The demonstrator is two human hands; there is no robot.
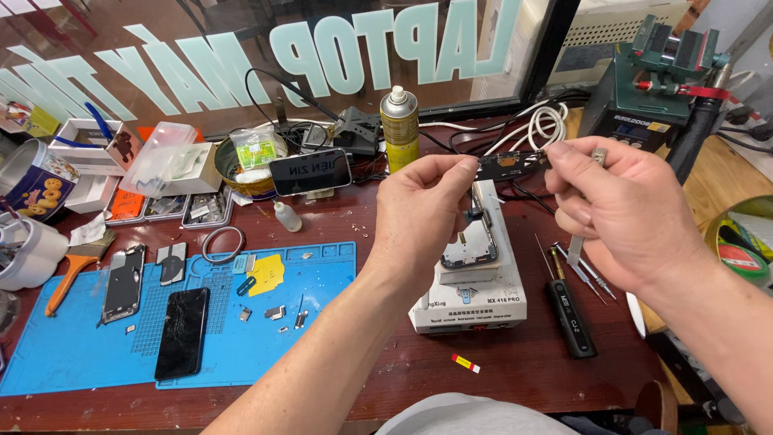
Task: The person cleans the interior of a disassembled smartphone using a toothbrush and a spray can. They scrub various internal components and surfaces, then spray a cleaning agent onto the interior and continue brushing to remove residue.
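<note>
Small dark circuit board, held in the air above the white separator machine, long axis running left to right between the hands. Left hand pinches its left end between fingers and thumb; right hand pinches the right end, both equally near. Below lie a blue mat and black phone on the desk.

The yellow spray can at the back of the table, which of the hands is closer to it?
Left. The left hand is raised just right of the yellow spray can, close beside it. The right hand is farther right, past the small dark part both hands pinch.
</note>
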